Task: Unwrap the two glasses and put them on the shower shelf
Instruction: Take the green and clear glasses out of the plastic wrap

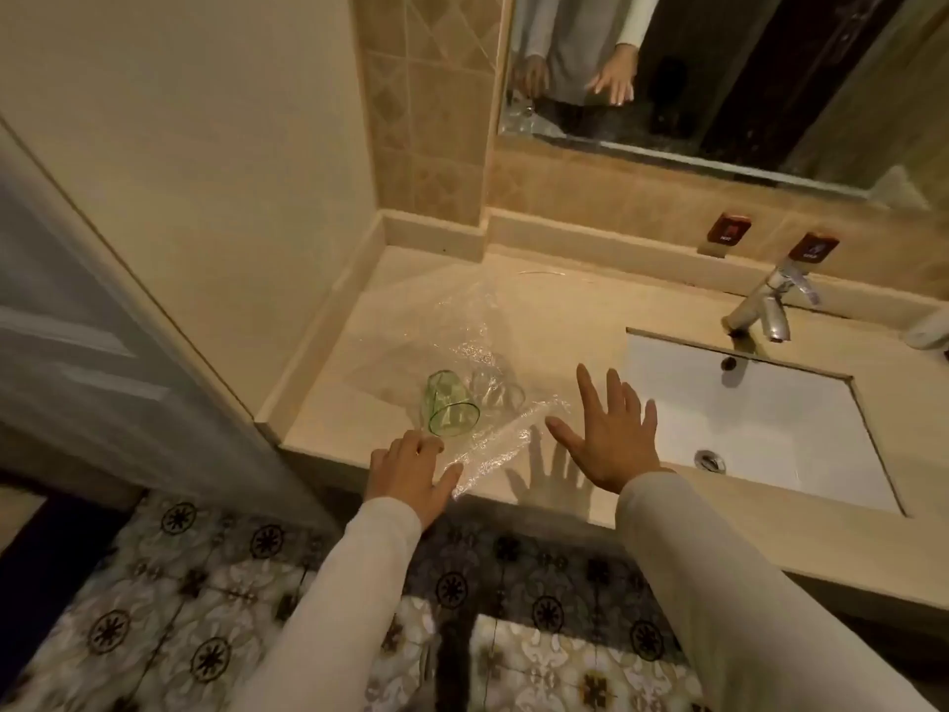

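A green glass (448, 409) lies on its side on the beige counter (554, 310), mouth toward me. Just right of it a clear glass (495, 390) lies among crinkled transparent wrap (477, 352) that spreads over the counter. My left hand (413, 472) rests at the counter's front edge, fingers curled on the near end of the wrap, just below the green glass. My right hand (608, 434) hovers above the counter to the right of the glasses, fingers spread, holding nothing. No shower shelf shows.
A white sink basin (744, 403) with a chrome tap (767, 305) is set into the counter on the right. A mirror (719, 69) hangs above. A wall (205, 146) closes the left side. Patterned floor tiles (205, 608) lie below.
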`<state>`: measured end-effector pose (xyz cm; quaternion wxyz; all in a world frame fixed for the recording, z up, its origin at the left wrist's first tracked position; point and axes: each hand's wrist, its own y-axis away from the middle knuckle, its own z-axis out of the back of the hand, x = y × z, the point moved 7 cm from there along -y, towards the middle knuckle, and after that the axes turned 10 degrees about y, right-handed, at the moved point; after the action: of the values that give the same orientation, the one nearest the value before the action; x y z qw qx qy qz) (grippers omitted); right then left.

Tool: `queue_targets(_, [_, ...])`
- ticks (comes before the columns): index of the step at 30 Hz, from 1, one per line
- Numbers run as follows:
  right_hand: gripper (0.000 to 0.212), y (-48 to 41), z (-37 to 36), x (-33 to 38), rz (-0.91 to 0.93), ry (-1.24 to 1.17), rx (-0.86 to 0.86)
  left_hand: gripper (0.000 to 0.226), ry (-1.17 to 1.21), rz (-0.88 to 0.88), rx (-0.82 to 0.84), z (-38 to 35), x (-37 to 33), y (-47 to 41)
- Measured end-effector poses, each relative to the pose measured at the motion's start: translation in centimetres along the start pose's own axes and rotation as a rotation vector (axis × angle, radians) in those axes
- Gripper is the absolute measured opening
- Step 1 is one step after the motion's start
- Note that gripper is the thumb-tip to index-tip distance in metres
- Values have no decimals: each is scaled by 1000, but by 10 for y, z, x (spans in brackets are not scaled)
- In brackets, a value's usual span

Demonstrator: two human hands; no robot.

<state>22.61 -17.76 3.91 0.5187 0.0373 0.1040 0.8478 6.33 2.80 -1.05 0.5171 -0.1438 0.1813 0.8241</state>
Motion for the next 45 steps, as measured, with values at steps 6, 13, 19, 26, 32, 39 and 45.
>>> queue_targets(6, [82,-39,-25,6,76,-38,114,30,430,297,8,-38,20,-1])
queue_targets(13, [84,-89,-50,0,207,-232,248,21,785,577,-191,-76,29,-4])
queue_targets(19, [71,-129,-64,-7,257,-332,334,34,1029,884,-384,-99,30,0])
queue_targets(26, [28,-162,-74,-19,293,-375,418,31,1170,1128,-512,-120,32,-2])
queue_targets(32, [18,-180,-71,-26,355,-447,446,36,1172,1082,-655,-110,16,0])
queue_targets(39, [28,-205,-50,-35,497,-518,321,32,1030,966,-693,-101,-17,8])
queue_targets(45, [15,-203,-47,-40,604,-502,282,14,869,936,-615,-106,-18,21])
